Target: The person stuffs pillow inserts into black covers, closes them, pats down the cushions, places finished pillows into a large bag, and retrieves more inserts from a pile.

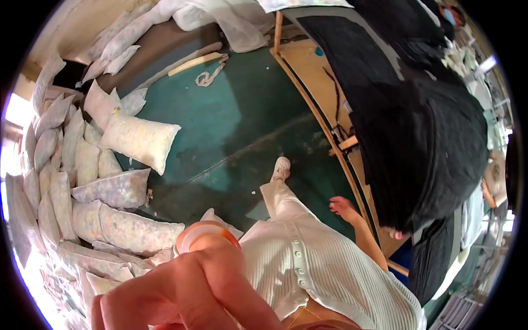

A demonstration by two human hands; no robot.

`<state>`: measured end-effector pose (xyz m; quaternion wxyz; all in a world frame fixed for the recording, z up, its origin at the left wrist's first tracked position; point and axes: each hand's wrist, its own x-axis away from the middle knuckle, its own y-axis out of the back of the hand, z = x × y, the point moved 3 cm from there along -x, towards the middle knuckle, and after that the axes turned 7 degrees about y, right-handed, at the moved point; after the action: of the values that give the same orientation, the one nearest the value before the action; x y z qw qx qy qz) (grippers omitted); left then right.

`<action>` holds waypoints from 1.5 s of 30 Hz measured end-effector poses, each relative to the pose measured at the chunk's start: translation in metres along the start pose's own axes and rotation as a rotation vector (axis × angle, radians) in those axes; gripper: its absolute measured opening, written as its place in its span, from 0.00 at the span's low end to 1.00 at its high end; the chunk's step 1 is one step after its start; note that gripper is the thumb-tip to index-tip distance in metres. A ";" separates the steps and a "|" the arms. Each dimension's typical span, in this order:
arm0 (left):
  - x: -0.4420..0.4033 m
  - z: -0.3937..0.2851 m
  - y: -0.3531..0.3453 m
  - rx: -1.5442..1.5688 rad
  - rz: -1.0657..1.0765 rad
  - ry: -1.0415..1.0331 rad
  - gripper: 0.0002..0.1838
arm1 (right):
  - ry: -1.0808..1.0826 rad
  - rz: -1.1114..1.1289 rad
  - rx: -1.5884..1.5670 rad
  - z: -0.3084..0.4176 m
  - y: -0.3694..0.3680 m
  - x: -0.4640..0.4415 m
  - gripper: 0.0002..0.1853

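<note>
Very close to the camera, my left hand (181,286) fills the bottom of the view. Its fingers bend toward the lower left, and the fingertips are cut off or hidden. An orange and white ring-shaped thing (204,232) sits at the far end of this hand, around or against the wrist; I cannot tell which. My right hand (344,209) hangs low at my side with its fingers loosely apart and nothing in it. It is beside the wooden edge (340,159) of a table frame and left of a pile of black fabric (423,148).
Stuffed translucent bags (118,223) are heaped along the left side. One plump pale bag (140,140) lies on the green floor (242,110). A pale strip (193,64) and a twisted cloth strip (208,77) lie farther back. Part of another person (454,17) shows at upper right.
</note>
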<state>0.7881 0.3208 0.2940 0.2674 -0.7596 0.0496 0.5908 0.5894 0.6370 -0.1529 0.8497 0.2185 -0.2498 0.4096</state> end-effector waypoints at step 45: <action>-0.087 0.683 0.826 -1.360 0.312 1.358 0.28 | -0.042 -1.939 -0.048 0.266 0.330 -0.316 0.30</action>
<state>-0.1556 -0.0867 -0.0209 -0.3954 -0.9157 -0.0584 -0.0417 0.0879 0.4855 -0.0810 0.8181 0.3196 0.0152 -0.4779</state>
